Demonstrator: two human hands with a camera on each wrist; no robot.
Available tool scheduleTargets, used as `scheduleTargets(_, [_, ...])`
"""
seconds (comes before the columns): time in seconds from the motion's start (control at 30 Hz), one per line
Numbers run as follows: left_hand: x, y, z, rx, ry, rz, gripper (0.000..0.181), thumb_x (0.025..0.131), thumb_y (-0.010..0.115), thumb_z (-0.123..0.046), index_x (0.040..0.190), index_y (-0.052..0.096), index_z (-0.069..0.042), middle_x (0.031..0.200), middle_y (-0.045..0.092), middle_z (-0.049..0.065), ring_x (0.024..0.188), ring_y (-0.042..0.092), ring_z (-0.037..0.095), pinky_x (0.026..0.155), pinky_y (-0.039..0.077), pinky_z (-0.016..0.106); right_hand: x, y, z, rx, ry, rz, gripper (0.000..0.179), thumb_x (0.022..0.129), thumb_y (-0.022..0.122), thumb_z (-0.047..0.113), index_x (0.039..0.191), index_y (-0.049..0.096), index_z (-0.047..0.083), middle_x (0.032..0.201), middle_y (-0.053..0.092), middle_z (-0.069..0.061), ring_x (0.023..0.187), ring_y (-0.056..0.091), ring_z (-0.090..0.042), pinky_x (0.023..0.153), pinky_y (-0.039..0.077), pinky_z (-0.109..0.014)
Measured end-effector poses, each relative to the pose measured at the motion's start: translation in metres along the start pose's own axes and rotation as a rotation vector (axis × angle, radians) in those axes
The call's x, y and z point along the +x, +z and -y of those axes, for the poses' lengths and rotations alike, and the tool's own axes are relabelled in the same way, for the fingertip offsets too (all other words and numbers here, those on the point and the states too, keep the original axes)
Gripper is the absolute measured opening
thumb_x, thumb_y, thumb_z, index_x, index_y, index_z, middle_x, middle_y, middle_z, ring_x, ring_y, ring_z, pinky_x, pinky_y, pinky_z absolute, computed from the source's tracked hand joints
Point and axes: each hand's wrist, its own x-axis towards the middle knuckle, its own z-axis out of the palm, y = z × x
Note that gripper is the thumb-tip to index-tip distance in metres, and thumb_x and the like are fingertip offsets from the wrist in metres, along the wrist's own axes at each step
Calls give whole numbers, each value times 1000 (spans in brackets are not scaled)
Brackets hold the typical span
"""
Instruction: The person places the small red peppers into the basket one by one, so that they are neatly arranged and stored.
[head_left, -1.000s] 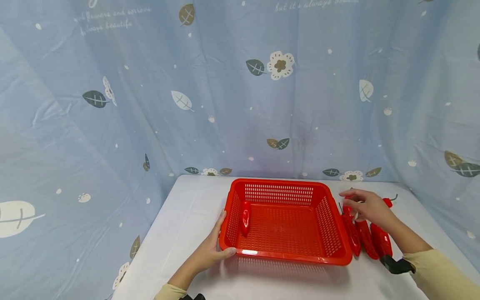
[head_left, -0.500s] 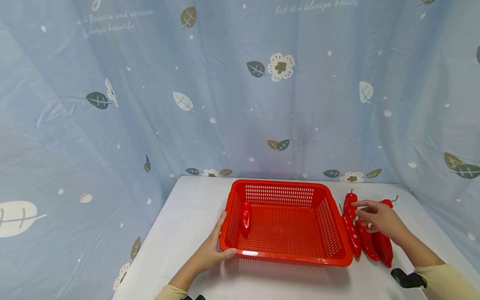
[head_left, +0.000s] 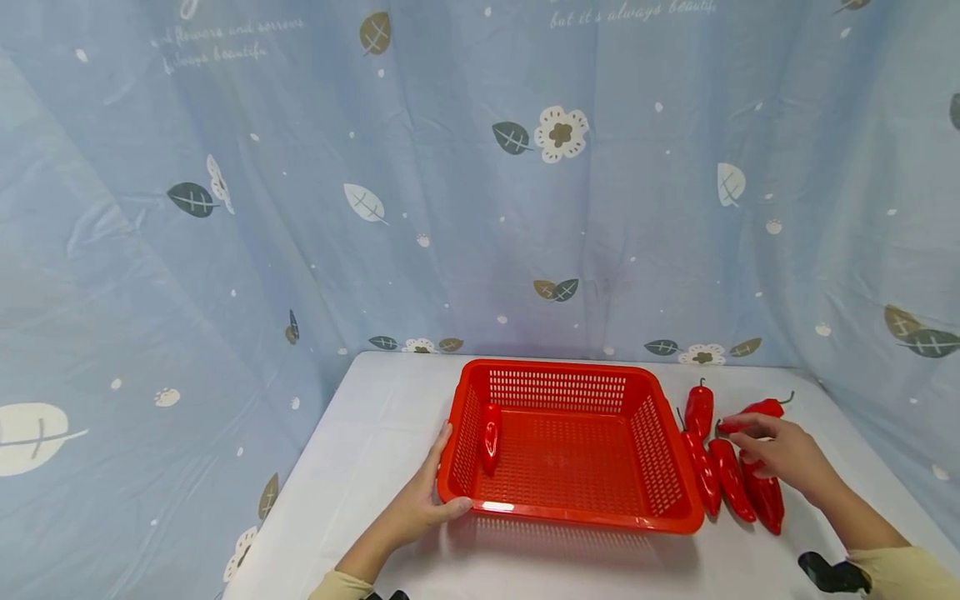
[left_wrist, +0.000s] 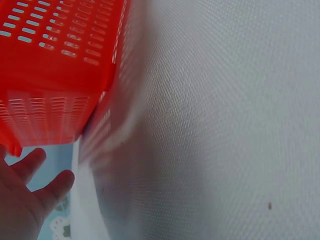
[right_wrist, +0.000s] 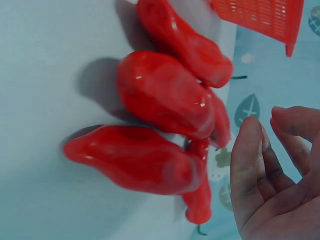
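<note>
A red perforated plastic basket (head_left: 555,517) stands on the white table, with one red chili pepper (head_left: 491,437) lying along its left side. My left hand (head_left: 416,500) rests at the basket's front left corner, thumb at the front rim; the left wrist view shows its fingers (left_wrist: 56,189) extended, apart from one another. Right of the basket lie several shiny red peppers (head_left: 731,479) with thin stems. Over their far ends hovers my right hand (head_left: 783,458), fingers bent loosely. In the right wrist view a gap shows between thumb and fingers, with nothing in it.
Close against the basket's right wall lies one pepper (head_left: 703,475); another pepper (head_left: 700,407) lies farther back. A blue curtain (head_left: 450,208) with leaf and flower prints hangs behind the table and along its sides.
My right hand has moved right and toward me, from the far pepper beside the basket to the peppers farther right. The left hand and the basket have stayed put.
</note>
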Motion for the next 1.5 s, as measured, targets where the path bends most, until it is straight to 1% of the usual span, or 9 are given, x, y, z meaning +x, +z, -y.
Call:
scheduleTargets(0.2, [0,0,-1,-6,4,-1,110,84,79,-34,164,4,-35,171,3,-2,152,23,35,112,35,60,-2,1,-13,-19,11,-8,54,98,67,23,136,52,-11,118,57,-39,84,67,-26,65,63,-40])
scheduleTargets(0.3, [0,0,-1,-6,4,0,110,84,79,-34,164,4,-35,171,3,-2,152,23,35,113,35,60,-2,1,-18,-73,11,-38,55,97,69,25,135,52,-12,117,57,-39,90,66,-37,68,62,-43])
scheduleTargets(0.4, [0,0,-1,-6,6,-2,111,84,79,-34,164,3,-34,171,3,-2,152,23,35,112,36,60,-3,0,-22,-123,21,-66,58,94,72,26,134,53,-11,117,58,-38,99,60,-48,70,62,-47])
scheduleTargets(0.47, [0,0,0,-9,5,-2,111,84,79,-34,164,3,-34,171,2,-2,153,22,35,112,35,60,-3,0,-24,-142,28,-68,59,93,74,26,134,53,-10,117,58,-38,102,57,-52,71,61,-49])
scheduleTargets(0.73, [0,0,0,-17,11,9,110,85,79,-33,165,4,-34,171,1,-2,153,21,35,113,35,60,-7,1,-37,-139,72,-18,67,91,76,27,138,48,-12,124,52,-42,104,55,-54,74,61,-49])
scheduleTargets(0.97, [1,0,1,0,21,5,110,85,79,-34,164,3,-34,171,1,-2,154,19,35,112,35,61,-11,4,-52,-54,172,76,82,90,77,34,145,36,-12,135,37,-47,117,46,-60,77,61,-50])
scheduleTargets(1.13, [1,-1,1,-5,27,4,110,85,78,-34,164,3,-34,171,1,-2,153,19,35,112,35,61,-11,9,-57,-7,196,111,92,86,80,38,147,32,-12,137,34,-47,117,46,-59,75,62,-46])
scheduleTargets(1.3, [0,-1,0,-1,15,6,108,86,78,-33,164,3,-37,171,1,-7,153,20,32,115,32,61,-11,12,-58,4,199,121,92,86,81,37,148,33,-10,137,34,-46,116,46,-57,75,62,-45])
scheduleTargets(1.5, [0,0,1,-11,6,5,108,86,78,-34,163,3,-39,171,0,-8,153,20,31,114,34,58,-12,13,-57,-9,191,103,88,86,80,34,148,35,-10,138,36,-46,117,45,-59,75,62,-45])
